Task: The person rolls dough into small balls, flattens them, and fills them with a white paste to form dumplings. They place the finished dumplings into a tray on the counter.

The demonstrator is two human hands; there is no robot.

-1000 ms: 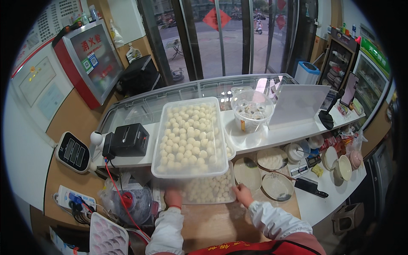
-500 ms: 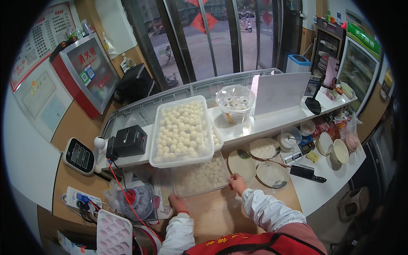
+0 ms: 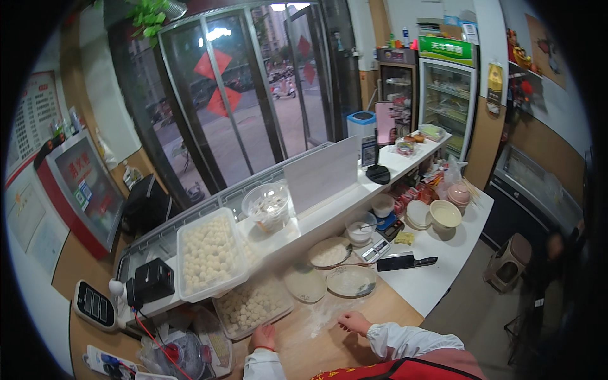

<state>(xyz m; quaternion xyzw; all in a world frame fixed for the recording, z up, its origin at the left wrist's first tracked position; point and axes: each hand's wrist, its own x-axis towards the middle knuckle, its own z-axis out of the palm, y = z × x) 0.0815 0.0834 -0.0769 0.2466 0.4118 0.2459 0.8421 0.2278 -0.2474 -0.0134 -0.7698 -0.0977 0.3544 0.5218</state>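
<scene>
My left hand (image 3: 263,337) lies at the near rim of a shallow clear tray (image 3: 223,316) filled with small white dough balls, fingers pointing toward it. That tray sits on the wooden counter (image 3: 329,351). My right hand (image 3: 353,322) rests on the counter to the tray's right, fingers curled beside a thin clear film (image 3: 322,311) dusted with flour. Whether it grips the film I cannot tell. A second, fuller tray of white balls (image 3: 209,253) stands on the raised white shelf behind.
Flat round plates (image 3: 304,283) (image 3: 350,280) (image 3: 329,252) lie just beyond my right hand. A cleaver (image 3: 405,261) lies on the white counter to the right, near bowls (image 3: 445,214). A clear tub (image 3: 269,206) stands on the shelf. A black box (image 3: 152,280) and cables sit at left.
The view has tilted up toward the doors. My right hand has left the lower tray's corner and moved right onto the counter. My left hand stays at the tray's near rim.
</scene>
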